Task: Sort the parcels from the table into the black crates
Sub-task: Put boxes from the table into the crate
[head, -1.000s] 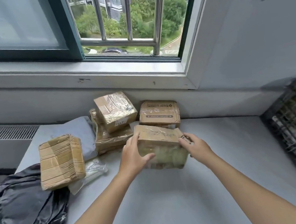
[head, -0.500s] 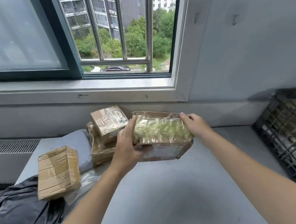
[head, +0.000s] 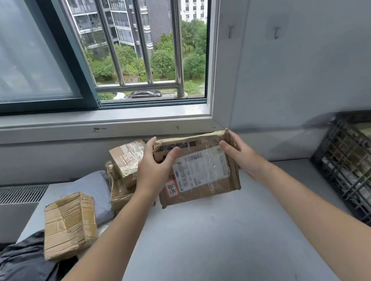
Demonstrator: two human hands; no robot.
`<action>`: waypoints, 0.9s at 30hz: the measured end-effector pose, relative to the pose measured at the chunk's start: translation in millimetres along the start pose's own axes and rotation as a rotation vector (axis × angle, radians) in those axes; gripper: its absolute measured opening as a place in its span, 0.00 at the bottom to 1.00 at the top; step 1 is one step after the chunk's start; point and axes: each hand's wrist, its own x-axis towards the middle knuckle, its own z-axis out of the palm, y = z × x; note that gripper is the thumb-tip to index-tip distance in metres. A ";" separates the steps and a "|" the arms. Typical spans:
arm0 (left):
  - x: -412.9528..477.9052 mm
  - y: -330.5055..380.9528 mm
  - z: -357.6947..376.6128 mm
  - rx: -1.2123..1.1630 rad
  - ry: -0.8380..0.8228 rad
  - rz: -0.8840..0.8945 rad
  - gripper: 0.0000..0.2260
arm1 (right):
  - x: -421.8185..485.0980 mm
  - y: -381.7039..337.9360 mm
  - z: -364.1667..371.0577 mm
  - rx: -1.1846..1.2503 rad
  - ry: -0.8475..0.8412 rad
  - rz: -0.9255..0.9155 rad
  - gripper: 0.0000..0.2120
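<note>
Grey counter (head: 213, 240) beneath a barred window: both arms reach forward, and the left hand (head: 153, 173) and right hand (head: 243, 157) grip a brown cardboard parcel (head: 208, 188) by its upper corners, thumbs on the front face, holding it upright above the counter. Its white shipping label (head: 200, 168) carries barcodes, the print too small to read; a sticker (head: 172, 188) bears red handwritten characters. Taped boxes (head: 127, 160) sit just left; a black crate (head: 362, 174) stands well right.
</note>
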 end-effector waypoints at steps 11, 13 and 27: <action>10.5 7.9 -1.2 -0.011 0.001 -0.033 0.37 | -5.7 -24.3 7.9 -0.123 0.141 -0.057 0.42; 10.4 10.0 -3.0 -0.005 -0.016 -0.024 0.36 | -7.9 -26.4 7.3 -0.092 0.110 -0.066 0.40; 34.0 57.2 -23.7 -0.068 -0.050 -0.004 0.47 | -9.5 -42.1 13.4 0.393 0.357 0.042 0.20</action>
